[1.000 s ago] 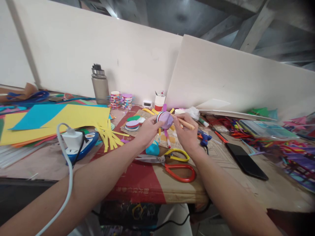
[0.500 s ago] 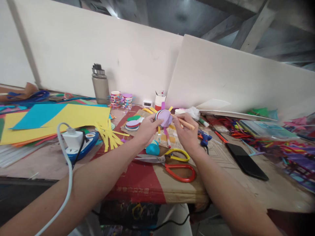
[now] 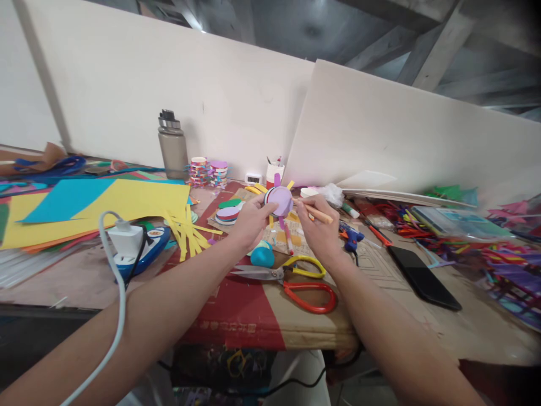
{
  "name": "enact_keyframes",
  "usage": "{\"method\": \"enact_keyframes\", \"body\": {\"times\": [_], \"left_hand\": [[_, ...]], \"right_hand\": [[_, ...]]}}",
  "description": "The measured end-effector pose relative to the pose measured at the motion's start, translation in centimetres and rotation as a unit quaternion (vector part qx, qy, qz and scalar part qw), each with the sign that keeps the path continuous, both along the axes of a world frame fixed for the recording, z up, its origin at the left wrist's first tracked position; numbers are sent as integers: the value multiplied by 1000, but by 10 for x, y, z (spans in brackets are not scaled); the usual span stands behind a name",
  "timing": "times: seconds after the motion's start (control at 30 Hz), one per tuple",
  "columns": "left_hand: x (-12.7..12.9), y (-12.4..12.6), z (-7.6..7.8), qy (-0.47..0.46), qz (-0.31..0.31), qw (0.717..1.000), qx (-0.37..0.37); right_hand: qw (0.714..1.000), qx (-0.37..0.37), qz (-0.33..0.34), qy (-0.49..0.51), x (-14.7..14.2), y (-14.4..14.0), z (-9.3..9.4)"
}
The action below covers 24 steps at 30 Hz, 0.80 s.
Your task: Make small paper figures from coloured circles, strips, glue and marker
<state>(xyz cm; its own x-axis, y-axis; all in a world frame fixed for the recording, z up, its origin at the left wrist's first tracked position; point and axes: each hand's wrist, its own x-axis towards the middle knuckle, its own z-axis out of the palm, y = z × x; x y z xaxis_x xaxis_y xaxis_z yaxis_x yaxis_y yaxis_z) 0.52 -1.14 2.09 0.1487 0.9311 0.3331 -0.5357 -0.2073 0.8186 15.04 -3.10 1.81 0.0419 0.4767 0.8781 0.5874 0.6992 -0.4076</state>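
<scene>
Cardboard covers the table point(image 3: 422, 332), red and tan; faint print runs along its near edge, too small to read. White boards point(image 3: 401, 129) lean along the far side. Yellow and blue paper sheets point(image 3: 84, 203) lie far left, the yellow one cut into strips at its right edge. A power strip point(image 3: 135, 248) with a white plug and cable sits near left. A grey bottle point(image 3: 172, 145) stands upright at the far wall, with stacks of finished discs point(image 3: 208, 172) just right of it and a cup of pens point(image 3: 274, 173) further right. Scissors point(image 3: 296, 282) with red and yellow handles lie near, below the hands. A dark phone point(image 3: 422, 276) lies flat to the right, beyond a blue glue gun point(image 3: 350, 235).

Left hand point(image 3: 249, 223) grasps a purple disc point(image 3: 279, 201) by its edge, raised above the table at centre. The disc looks layered, with red and white rims, and purple and yellow strips poke out around it. Right hand point(image 3: 319, 225) is closed around a tan stick point(image 3: 315, 212), its tip touching the disc's right edge.

Judgement: assembly looks well along, since layers and several strips are already in place and the stick is working the edge; loose cut circles point(image 3: 228, 214) nearby suggest more pieces remain. No brand or label is legible anywhere.
</scene>
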Motion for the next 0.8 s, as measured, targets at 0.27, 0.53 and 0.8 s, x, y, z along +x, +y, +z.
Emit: {"method": "enact_keyframes", "body": {"times": [0.27,0.53,0.8], "left_hand": [[-3,3,-1,-1,2,1000,9],[-3,5,-1,-17,13,1000,-2],[-4,4,0,-54,10,998,-22]], "right_hand": [[1000,-15,4,-4,-2,-2,1],[1000,-28,5,0,-3,-1,-2],[999,-38,16,-7,-5,-3,0]]}}
